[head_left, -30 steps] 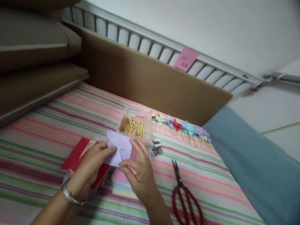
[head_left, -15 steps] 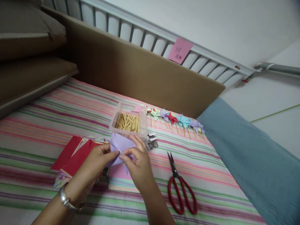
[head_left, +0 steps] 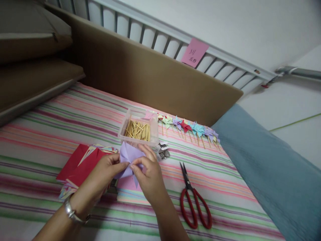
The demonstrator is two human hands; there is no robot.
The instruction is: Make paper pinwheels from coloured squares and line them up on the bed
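A lilac paper pinwheel [head_left: 130, 154] is held up between both hands, its corners folded in toward the middle. My left hand [head_left: 110, 166] grips its left side with the thumb near the centre. From the right, my right hand [head_left: 145, 169] pinches at the centre; anything small between its fingertips is hidden. Below the pinwheel lies a stack of pastel paper sheets [head_left: 129, 194], pink on top. Beside my left wrist is a pile of red and mixed-colour paper [head_left: 86, 167]. Just beyond my right hand sits a small clear container of metal pins [head_left: 164, 154].
A clear plastic box [head_left: 122, 132] holds many short wooden sticks [head_left: 137, 130]. Finished pinwheels on sticks [head_left: 186, 126] lie in a row at the back. Red-handled scissors [head_left: 193, 197] rest at right. A brown board [head_left: 150, 77] borders the striped cloth [head_left: 62, 117]; cardboard [head_left: 32, 80] stands left.
Both hands still hold the lilac pinwheel at its centre, with hardly any movement of the fingers. The whole view has shifted slightly.
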